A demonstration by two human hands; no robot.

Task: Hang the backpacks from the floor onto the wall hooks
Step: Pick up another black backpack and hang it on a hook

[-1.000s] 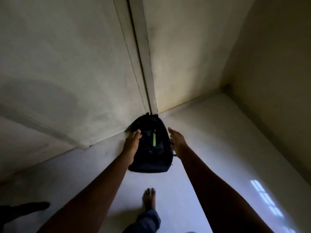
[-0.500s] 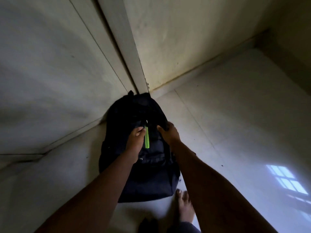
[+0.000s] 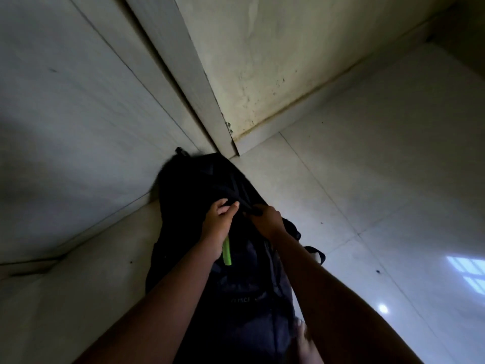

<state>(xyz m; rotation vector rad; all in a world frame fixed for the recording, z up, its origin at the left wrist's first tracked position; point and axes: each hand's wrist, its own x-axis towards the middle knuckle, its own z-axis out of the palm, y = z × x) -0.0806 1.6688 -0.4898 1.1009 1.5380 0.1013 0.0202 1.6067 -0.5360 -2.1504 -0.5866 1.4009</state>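
Backpack [image 3: 236, 298], black, green zip tab [image 3: 227, 252]: propped at floor [image 3: 367, 206] edge against wall [image 3: 78, 127], beside door frame [image 3: 183, 74]. Left hand [image 3: 217, 224] and right hand [image 3: 269, 220] both clenched on top fabric, presumably gathering the carry loop for lifting. Hooks unseen.

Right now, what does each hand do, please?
Left hand: closed, gripping the backpack near its top.
Right hand: closed, gripping the backpack too.

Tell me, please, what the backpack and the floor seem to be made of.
The backpack looks like woven synthetic fabric, matte black: it sags and creases near its top. The floor is probably glazed tile, pale and glossy: thin joint lines cross it and a window reflects in it.
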